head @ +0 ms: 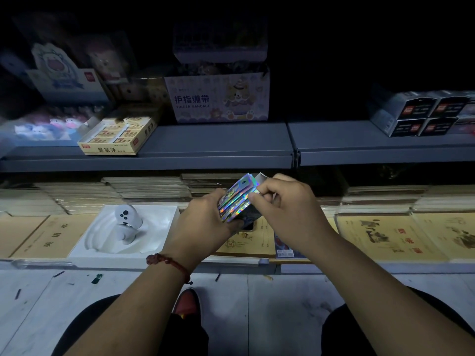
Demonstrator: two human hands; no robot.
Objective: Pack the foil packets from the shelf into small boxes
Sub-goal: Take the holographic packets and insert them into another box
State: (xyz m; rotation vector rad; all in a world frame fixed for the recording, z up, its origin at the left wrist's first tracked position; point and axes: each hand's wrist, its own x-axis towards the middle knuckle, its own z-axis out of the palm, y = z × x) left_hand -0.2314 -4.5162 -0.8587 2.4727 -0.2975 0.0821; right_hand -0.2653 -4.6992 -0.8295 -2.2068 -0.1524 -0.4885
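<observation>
You've got the foil packets [237, 201] up in front of you, a fanned stack held in the air over the yellow notebooks [385, 237] on the lower ledge, below the grey shelf [205, 142]. Your left hand [205, 219] is wrapped round the stack's lower end, fingers curled underneath it. Your right hand [285, 209] comes in from the other side, fingers curled, tips pinching the stack's upper right edge. So both hands are gripping packets, and the whole stack sits between the 2 grips, tilted up and away from you.

Now, how these will handle. I'd judge them light, thin and glossy, so slippery face against face. The stack is fanning at the top, and a slack squeeze could let the middle ones slide out. They look bendy rather than stiff, so pinch on the flat faces near an end, not on a corner, and let the left hand clamp across the short side to keep the edges square. Squeeze too hard and you'd likely crease them.

A pale edge [262, 177] pokes up behind the stack, right by your right fingers. It could be the flap of 1 small box, but I cannot tell from here
</observation>
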